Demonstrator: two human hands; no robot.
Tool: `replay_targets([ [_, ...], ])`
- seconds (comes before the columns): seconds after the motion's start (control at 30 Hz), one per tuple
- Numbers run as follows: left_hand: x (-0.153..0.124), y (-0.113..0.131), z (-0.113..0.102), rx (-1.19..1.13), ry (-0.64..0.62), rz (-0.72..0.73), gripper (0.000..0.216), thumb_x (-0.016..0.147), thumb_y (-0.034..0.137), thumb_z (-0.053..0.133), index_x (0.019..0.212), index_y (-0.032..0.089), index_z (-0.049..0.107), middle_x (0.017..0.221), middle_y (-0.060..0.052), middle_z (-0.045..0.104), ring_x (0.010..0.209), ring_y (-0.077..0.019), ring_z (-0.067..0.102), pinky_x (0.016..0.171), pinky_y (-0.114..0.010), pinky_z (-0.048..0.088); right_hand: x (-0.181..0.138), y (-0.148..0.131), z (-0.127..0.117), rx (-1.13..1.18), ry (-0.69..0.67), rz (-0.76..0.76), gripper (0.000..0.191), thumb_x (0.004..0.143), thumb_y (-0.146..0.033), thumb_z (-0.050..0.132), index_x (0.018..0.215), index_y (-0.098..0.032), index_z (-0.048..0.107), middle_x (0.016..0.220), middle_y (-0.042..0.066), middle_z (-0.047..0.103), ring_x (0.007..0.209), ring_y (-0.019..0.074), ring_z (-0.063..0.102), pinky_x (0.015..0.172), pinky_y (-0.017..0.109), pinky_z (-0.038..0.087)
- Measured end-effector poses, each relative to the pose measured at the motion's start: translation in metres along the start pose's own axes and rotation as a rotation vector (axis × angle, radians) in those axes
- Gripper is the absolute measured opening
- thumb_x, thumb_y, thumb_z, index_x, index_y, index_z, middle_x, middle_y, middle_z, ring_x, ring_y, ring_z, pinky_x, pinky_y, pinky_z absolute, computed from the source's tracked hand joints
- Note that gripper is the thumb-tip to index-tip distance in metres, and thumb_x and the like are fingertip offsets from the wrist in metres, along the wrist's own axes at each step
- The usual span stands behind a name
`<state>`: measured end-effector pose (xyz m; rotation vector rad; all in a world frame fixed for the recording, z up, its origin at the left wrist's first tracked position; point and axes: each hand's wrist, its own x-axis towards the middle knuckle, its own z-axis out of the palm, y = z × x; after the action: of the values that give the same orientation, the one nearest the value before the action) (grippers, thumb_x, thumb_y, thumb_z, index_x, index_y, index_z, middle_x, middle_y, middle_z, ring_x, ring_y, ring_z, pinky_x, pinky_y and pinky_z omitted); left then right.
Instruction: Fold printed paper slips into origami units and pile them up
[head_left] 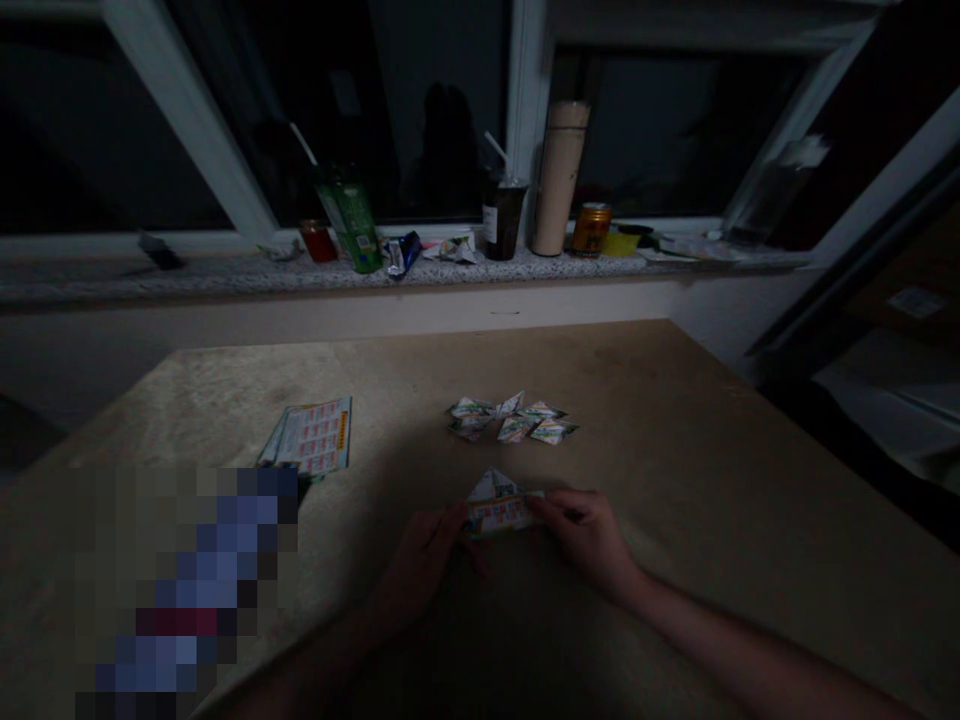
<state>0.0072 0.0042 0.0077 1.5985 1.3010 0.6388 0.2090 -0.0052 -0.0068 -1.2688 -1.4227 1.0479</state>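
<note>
Between my hands, low over the table, is a partly folded sheet of printed paper (499, 507) with a pointed top and a wide lower band. My left hand (431, 545) pinches its left end with the thumb and fingers. On the other side my right hand (581, 525) grips the right end, fingers curled. Just beyond it, several small folded paper pieces (517, 428) lie in two rows. To the left rests a stack of flat printed sheets (311, 438), covered in red print.
A pixelated long blue shape (217, 560) lies on the table (712, 480) at the left. Along the windowsill (435, 275) stand a green cup (356, 225), a dark drink cup (502, 222), a beige flask (559, 180), an orange can (591, 232) and a red jar (318, 241).
</note>
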Motion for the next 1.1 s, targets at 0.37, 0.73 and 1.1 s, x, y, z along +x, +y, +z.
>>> replay_targets([
  [0.37,0.009,-0.001,0.009,-0.992,-0.161,-0.255,0.045,0.087,0.053,0.039,0.104,0.015,0.056,0.088,-0.009,0.069,0.085,-0.0216,0.063,0.085,-0.036,0.043,-0.006,0.008,-0.007,-0.325,0.065,-0.672,0.018,0.085,-0.02,0.054,0.097,-0.017,0.068,0.054,0.001,0.058,0.05,0.0137,0.049,0.052,0.028,0.036],
  [0.73,0.012,-0.011,0.007,-1.117,-0.269,-0.269,0.024,0.081,0.034,0.061,0.09,0.012,0.066,0.09,-0.007,0.067,0.085,-0.0173,0.062,0.08,-0.026,0.047,0.002,0.011,-0.007,-0.605,0.01,-1.039,0.014,0.087,-0.017,0.05,0.094,-0.017,0.063,0.047,-0.005,0.044,0.045,0.01,0.037,0.049,0.027,0.027],
  [1.1,0.005,-0.003,0.01,-0.631,-0.165,-0.248,0.027,0.067,0.034,0.073,0.08,0.01,0.068,0.074,-0.003,0.068,0.065,-0.0147,0.059,0.06,-0.021,0.043,-0.001,0.013,-0.006,-0.654,-0.085,-1.006,0.018,0.087,-0.017,0.05,0.102,-0.017,0.061,0.053,-0.003,0.051,0.049,0.0106,0.044,0.053,0.027,0.031],
])
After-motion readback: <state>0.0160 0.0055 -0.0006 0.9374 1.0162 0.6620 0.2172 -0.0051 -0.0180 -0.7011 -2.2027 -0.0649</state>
